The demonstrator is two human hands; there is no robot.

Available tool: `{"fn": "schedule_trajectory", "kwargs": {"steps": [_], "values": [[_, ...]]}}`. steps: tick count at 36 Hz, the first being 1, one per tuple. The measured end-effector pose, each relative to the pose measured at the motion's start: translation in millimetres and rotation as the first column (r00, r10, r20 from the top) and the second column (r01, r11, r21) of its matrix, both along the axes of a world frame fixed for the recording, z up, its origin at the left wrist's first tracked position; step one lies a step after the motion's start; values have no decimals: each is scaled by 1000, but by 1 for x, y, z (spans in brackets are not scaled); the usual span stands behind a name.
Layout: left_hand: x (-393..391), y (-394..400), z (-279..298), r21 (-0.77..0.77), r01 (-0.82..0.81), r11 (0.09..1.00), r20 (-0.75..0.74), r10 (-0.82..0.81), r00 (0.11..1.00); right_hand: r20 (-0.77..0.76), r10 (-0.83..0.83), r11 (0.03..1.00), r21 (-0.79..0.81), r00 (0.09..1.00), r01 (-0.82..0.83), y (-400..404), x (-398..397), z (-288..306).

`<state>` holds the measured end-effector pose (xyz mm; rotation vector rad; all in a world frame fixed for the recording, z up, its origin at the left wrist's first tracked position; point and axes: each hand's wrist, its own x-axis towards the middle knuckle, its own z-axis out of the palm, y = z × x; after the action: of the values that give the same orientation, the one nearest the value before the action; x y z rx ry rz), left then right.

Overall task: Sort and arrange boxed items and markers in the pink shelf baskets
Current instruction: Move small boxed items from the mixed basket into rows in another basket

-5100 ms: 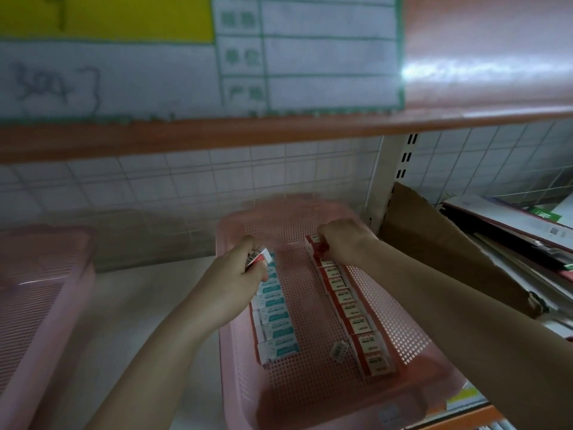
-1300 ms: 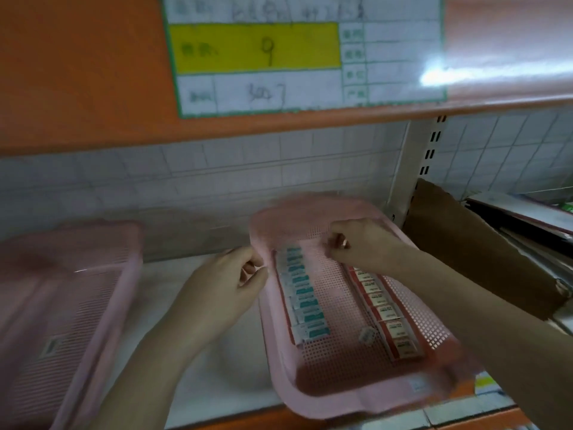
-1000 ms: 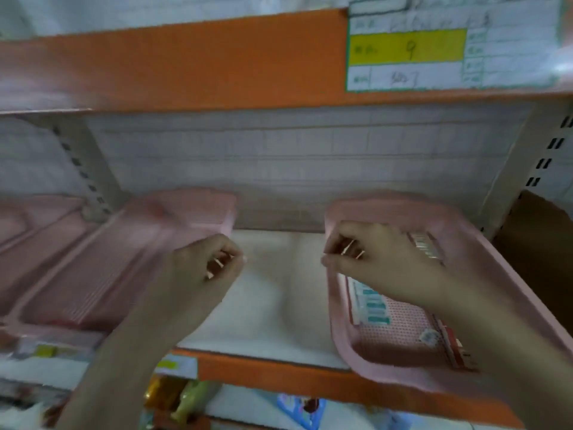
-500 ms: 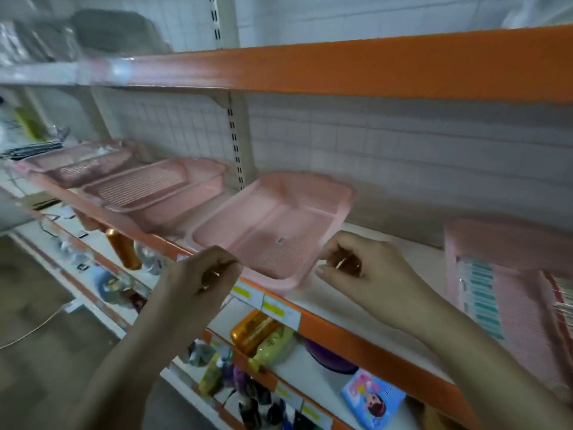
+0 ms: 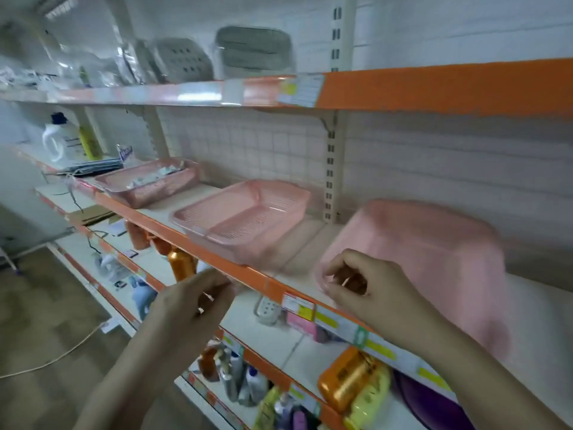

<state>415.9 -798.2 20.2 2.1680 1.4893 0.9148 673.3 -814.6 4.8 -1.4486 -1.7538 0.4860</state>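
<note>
The view has been swung left, away from the basket of boxed items. Three pink baskets (image 5: 245, 212) are now seen along the shelf (image 5: 217, 259). Small items seem pinched in the curled left hand (image 5: 198, 302) and right hand (image 5: 362, 287), though blurred.

Motion blur smears the nearest pink basket (image 5: 428, 252), so I can't read its contents. My curled right hand (image 5: 369, 290) and left hand (image 5: 198, 302) each hide whatever small thing the fingers pinch. The far basket's (image 5: 148, 181) items are too small to identify.
</note>
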Motion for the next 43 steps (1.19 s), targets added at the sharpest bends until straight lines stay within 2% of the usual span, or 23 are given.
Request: {"fn": "schedule_trajectory", "kwargs": {"steps": [11, 23, 30, 37, 43], "values": [[-169, 103, 12, 58, -9, 998, -126, 16, 992, 37, 72, 997, 9, 997, -72, 109, -178, 15], [-284, 199, 6, 81, -112, 990, -195, 126, 973, 153, 146, 989, 7, 977, -148, 230, -306, 25], [-335, 282, -2, 126, -149, 981, -231, 175, 957, 176, 157, 987, 1, 972, -160, 317, -367, 11], [-376, 387, 7, 158, -119, 980, -288, 161, 944, 208, 107, 994, 6, 972, -110, 422, -409, 15], [-402, 468, 16, 116, -101, 988, -337, 135, 932, 224, 83, 996, -31, 971, -78, 490, -429, 23]]}}
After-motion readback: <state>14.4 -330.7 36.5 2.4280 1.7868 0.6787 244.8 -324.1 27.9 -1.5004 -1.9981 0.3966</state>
